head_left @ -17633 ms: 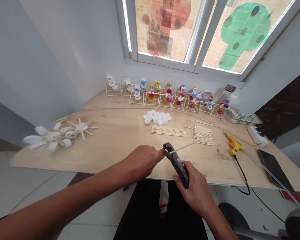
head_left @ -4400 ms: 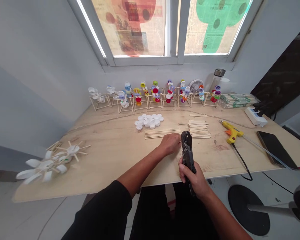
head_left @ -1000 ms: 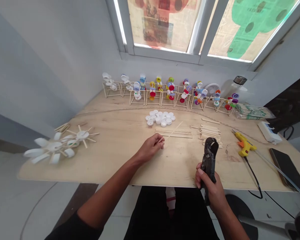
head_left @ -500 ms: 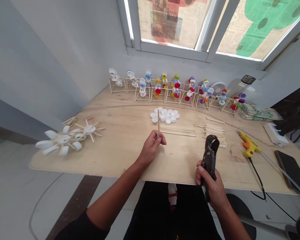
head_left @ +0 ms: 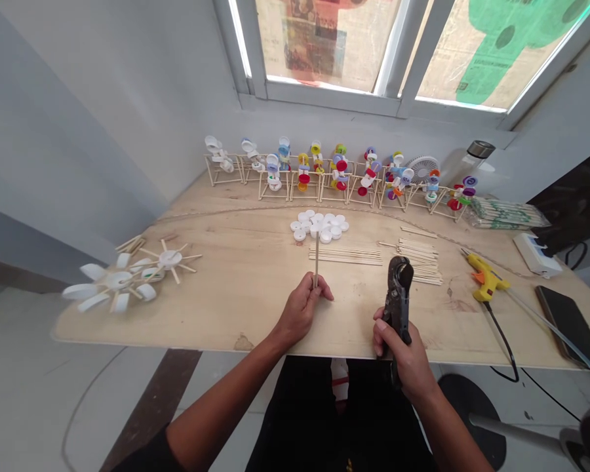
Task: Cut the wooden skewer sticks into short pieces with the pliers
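Observation:
My left hand (head_left: 302,310) pinches a thin wooden stick (head_left: 316,257) that stands upright over the plywood table (head_left: 236,288). My right hand (head_left: 403,347) is wrapped round the handles of black cutting pliers (head_left: 397,294), jaws pointing up, a little to the right of the stick and apart from it. Just beyond lie a row of long sticks (head_left: 347,254), a pile of short cut sticks (head_left: 417,252) and a cluster of white bottle caps (head_left: 319,226).
A row of stick-and-cap models (head_left: 334,176) lines the back edge under the window. White cap wheels (head_left: 128,278) lie at the left. A yellow glue gun (head_left: 484,282) with its cord, a power strip (head_left: 533,254), a phone (head_left: 570,324) and a packet of sticks (head_left: 504,213) sit at the right.
My left hand has lifted one stick off the row and turned it upright, drawing it nearer. My right hand has brought the pliers left, closer to the stick.

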`<state>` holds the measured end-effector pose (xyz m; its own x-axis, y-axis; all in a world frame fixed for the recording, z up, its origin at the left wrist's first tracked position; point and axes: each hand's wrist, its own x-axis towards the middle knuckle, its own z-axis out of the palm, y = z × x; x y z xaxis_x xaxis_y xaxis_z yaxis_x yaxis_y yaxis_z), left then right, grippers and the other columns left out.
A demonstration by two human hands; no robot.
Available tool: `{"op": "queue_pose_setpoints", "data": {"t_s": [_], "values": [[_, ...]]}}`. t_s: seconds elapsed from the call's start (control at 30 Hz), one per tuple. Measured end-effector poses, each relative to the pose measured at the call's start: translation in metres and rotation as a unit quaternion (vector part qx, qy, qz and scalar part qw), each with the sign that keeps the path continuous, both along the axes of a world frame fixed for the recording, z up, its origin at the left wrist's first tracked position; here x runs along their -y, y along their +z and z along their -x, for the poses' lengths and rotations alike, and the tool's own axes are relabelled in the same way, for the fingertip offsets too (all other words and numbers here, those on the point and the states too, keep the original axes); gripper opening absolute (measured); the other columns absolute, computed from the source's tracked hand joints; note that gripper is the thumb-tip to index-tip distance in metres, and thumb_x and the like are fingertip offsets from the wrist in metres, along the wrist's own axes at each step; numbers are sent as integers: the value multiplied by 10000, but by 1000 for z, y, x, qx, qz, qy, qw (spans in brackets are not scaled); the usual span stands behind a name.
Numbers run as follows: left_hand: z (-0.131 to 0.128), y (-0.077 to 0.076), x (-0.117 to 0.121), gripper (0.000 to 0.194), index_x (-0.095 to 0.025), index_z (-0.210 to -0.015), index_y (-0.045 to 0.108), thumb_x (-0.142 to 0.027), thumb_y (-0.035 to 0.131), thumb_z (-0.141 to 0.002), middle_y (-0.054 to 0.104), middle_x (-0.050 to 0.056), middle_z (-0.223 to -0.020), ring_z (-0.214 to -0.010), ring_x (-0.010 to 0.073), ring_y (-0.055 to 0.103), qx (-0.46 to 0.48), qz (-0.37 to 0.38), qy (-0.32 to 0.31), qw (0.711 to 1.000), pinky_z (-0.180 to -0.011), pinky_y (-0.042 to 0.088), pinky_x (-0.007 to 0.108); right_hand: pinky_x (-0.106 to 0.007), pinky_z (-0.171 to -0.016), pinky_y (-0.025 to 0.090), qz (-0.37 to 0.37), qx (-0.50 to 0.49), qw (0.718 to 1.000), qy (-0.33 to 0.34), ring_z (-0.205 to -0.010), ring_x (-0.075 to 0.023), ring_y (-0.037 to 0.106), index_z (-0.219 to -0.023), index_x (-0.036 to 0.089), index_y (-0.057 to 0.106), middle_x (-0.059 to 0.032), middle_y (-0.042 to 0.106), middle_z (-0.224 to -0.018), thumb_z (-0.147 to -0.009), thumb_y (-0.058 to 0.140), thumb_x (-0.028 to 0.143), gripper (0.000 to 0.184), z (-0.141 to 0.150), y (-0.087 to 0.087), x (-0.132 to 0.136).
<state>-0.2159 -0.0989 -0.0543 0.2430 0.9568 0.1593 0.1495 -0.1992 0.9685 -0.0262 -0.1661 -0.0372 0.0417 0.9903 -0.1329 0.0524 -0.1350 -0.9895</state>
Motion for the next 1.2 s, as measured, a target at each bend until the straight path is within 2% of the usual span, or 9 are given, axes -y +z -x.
{"op": "queue_pose_setpoints", "data": {"t_s": [0.17, 0.37, 0.53, 0.8, 1.0, 1.2], "values": [[-14, 4, 12, 144, -180, -849, 451, -269, 345, -891, 572, 16, -797, -771, 131, 528, 36, 19, -46, 998, -767, 397, 280, -249, -529, 399, -55, 74, 996, -3, -522, -116, 461, -892, 174, 493, 40, 471, -581, -810, 510, 350, 195, 10, 12, -14], [-30, 2, 17, 138, -188, -824, 454, -271, 359, -881, 554, 8, -790, -749, 128, 524, 17, 12, -21, 1000, -733, 405, 260, -247, -591, 450, -147, 172, 974, -24, -593, -125, 537, -913, 199, 511, 14, 572, -704, -772, 543, 294, 173, 27, 24, -28], [-45, -3, 18, 135, -199, -820, 419, -291, 340, -880, 528, -6, -767, -680, 122, 511, 14, 8, 21, 1000, -659, 412, 247, -269, -622, 469, -191, 203, 958, -65, -654, -149, 578, -945, 208, 497, -18, 618, -799, -762, 545, 260, 196, 40, 18, -33], [-58, -4, 19, 150, -211, -864, 425, -308, 312, -889, 464, -40, -608, -505, 108, 422, 10, -10, 29, 999, -557, 398, 230, -290, -652, 469, -211, 240, 940, -123, -692, -163, 584, -957, 207, 497, -30, 606, -821, -759, 552, 304, 227, 45, 5, -40], [-59, -5, 20, 140, -219, -890, 436, -268, 304, -889, 483, -28, -621, -528, 123, 440, -45, -31, 40, 998, -571, 404, 247, -284, -647, 462, -219, 246, 935, -132, -694, -165, 576, -939, 211, 490, -32, 595, -805, -772, 532, 307, 197, 46, 4, -39], [-48, 3, 15, 189, -201, -774, 519, -202, 352, -861, 578, 43, -766, -735, 176, 465, -197, -136, 41, 970, -680, 389, 298, -264, -607, 444, -220, 258, 930, -139, -612, -146, 546, -883, 210, 498, -3, 568, -719, -777, 526, 297, 140, 42, 4, -39]]}}
